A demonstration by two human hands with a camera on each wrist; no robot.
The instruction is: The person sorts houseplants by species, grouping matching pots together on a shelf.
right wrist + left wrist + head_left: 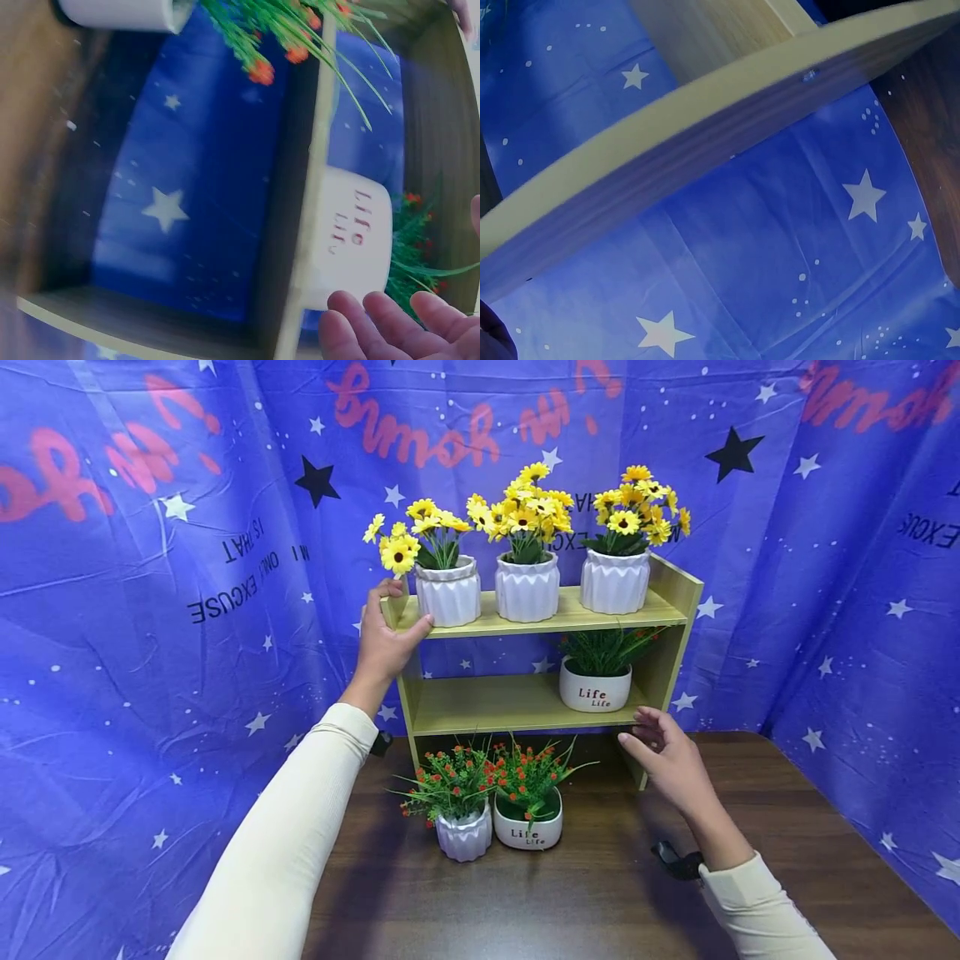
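Note:
A wooden shelf rack [480,703] stands on the table, and my left hand [387,639] grips its upper left corner, fingers over the side panel and thumb along the front edge. Only a dark bit of that hand [495,339] shows in the left wrist view, below the side panel [667,135]. My right hand [670,766] is by the right end of the middle board, fingers loosely bent and holding nothing. Just above it sits a white oval "Life" pot [596,689] with a grassy plant; in the right wrist view the fingertips [345,304] overlap this pot's edge.
Three fluted white pots with yellow flowers, left [448,593], middle [527,589] and right [615,583], line the top board. In front of the rack on the brown table [450,914] stand a fluted pot [463,837] and another "Life" pot [528,835], both with red-flowered plants. A blue starry curtain [150,693] hangs behind.

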